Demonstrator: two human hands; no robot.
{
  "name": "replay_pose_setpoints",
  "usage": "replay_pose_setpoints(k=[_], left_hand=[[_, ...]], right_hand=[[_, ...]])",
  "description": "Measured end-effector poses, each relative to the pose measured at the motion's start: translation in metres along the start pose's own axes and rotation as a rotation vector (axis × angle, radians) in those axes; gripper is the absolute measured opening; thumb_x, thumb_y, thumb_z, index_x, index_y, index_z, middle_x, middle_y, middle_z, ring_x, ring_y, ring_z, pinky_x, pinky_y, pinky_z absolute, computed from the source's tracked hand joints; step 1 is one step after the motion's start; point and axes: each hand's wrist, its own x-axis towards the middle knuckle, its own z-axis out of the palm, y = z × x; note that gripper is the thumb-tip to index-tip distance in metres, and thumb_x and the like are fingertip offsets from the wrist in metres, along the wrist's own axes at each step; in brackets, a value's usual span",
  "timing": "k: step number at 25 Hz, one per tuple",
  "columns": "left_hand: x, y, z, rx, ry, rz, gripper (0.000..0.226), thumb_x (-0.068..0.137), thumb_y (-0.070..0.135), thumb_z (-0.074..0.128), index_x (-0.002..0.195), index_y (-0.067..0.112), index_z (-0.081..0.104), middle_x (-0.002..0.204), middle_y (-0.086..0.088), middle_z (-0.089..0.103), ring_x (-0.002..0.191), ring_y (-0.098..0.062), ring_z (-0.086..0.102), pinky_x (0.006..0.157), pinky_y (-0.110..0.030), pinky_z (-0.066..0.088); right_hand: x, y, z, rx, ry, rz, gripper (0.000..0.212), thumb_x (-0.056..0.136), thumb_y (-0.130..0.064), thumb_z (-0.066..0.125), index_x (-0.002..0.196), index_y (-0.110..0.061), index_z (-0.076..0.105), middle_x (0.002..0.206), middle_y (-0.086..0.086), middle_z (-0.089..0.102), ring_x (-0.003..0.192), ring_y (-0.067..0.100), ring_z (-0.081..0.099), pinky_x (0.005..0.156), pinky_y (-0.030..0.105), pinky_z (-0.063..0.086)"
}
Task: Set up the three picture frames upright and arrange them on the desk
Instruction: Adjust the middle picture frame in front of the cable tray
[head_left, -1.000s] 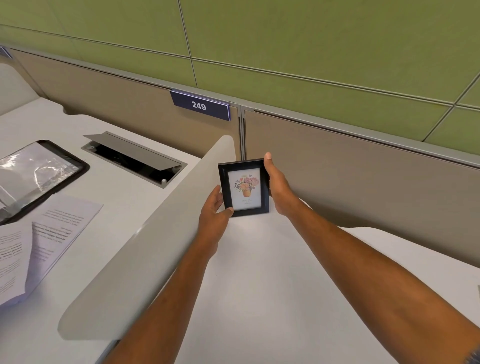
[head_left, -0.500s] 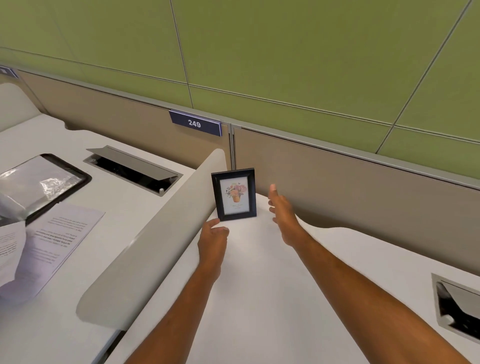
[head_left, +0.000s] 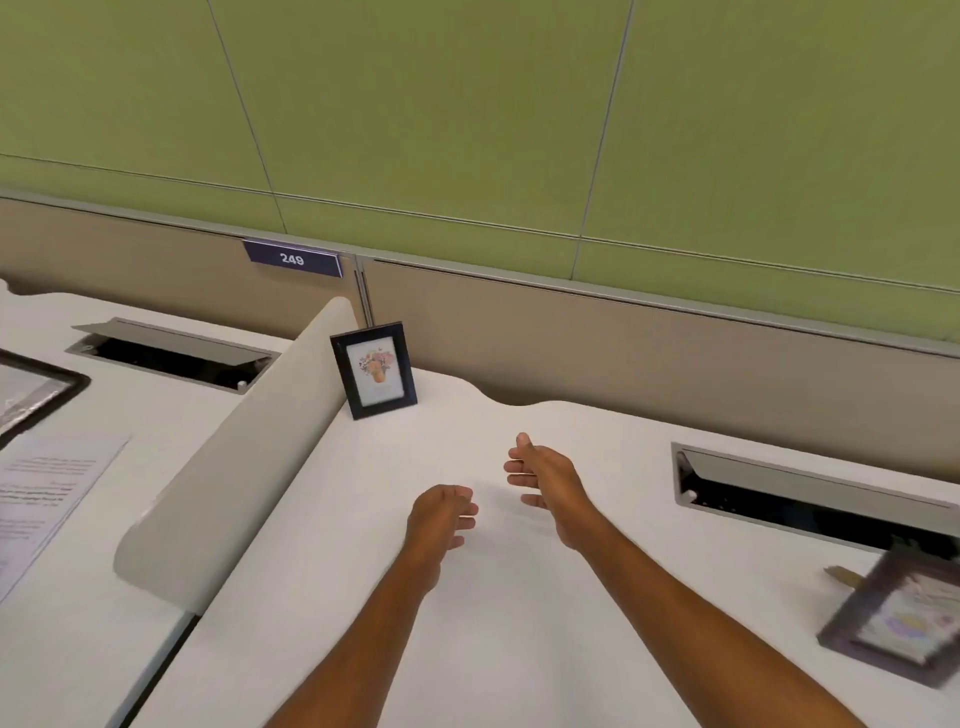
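I see both my left hand (head_left: 441, 514) and right hand (head_left: 545, 475) open and empty above the desk (head_left: 519, 623). The black frame (head_left: 375, 369) stands upright by the divider (head_left: 234, 467); a blurred second frame (head_left: 898, 618) lies flat, cut off at right.

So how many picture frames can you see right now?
2. A black frame stands upright at the back of the desk, beside the divider. A second frame, blurred, lies at the right edge. A third may be out of view.
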Motion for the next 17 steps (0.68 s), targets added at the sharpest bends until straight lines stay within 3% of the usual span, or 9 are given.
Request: replay_pose_setpoints(k=[8,13,17], left_hand=[[-0.087,-0.037,0.11,0.13,-0.176,0.018,0.017,0.099,0.022,0.064,0.108,0.013,0.076,0.096,-0.006,0.082,0.097,-0.027,0.079,0.088,-0.04,0.056],[-0.133,-0.055,0.188,0.19,-0.331,0.058,0.02,0.101,0.019,0.061,0.11,0.008,0.075,0.092,-0.006,0.079,0.099,-0.031,0.081,0.09,-0.042,0.057],[-0.158,-0.067,0.248,0.221,-0.387,0.086,0.019,0.102,0.021,0.062,0.111,0.011,0.075,0.094,-0.006,0.079,0.091,-0.022,0.08,0.089,-0.041,0.056]], right_hand=[[-0.096,0.064,-0.125,0.071,0.13,-0.014,0.02,0.102,-0.031,0.07,0.109,-0.014,0.078,0.1,0.003,0.085,0.1,0.027,0.081,0.087,0.038,0.057],[-0.148,0.104,-0.226,0.109,0.256,0.014,0.015,0.101,-0.025,0.071,0.107,-0.013,0.079,0.096,0.004,0.085,0.097,0.029,0.081,0.085,0.038,0.06],[-0.179,0.129,-0.298,0.144,0.351,0.029,0.014,0.102,-0.023,0.071,0.107,-0.014,0.08,0.097,0.006,0.084,0.096,0.028,0.081,0.083,0.036,0.061]])
